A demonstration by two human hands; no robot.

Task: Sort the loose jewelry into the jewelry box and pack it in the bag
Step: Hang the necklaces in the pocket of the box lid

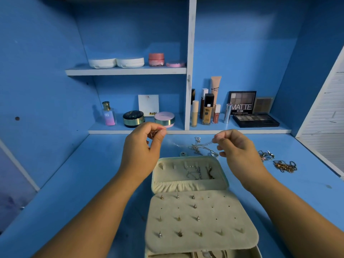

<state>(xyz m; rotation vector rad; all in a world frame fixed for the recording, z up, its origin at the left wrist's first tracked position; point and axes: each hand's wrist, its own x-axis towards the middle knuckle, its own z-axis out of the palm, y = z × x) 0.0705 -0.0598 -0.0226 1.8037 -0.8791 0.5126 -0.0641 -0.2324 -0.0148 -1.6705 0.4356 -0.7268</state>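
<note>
"Head view: what do our hands hold?"

"Our left hand (143, 144) pinches the bunched end of a thin silver chain (154, 133) between thumb and forefinger. Our right hand (236, 148) pinches the other end. Both are raised and well apart, above the far edge of the jewelry box (153, 175)."

"Can we follow the chain between them?"

"Only in part; the middle is faint and blurred."

"And the box?"

"It lies open on the blue desk (93, 174), just below our hands. Necklaces (197, 173) hang from hooks in its lid, and studs (195, 206) sit in the earring panel (219, 216) nearer us."

"What lies loose?"

"A silver tangle (197, 147) is just behind the box. A small cluster of rings (266, 155) is off to the right, with a gold chain (284, 166) beside it. All of it is on the desk."
</note>
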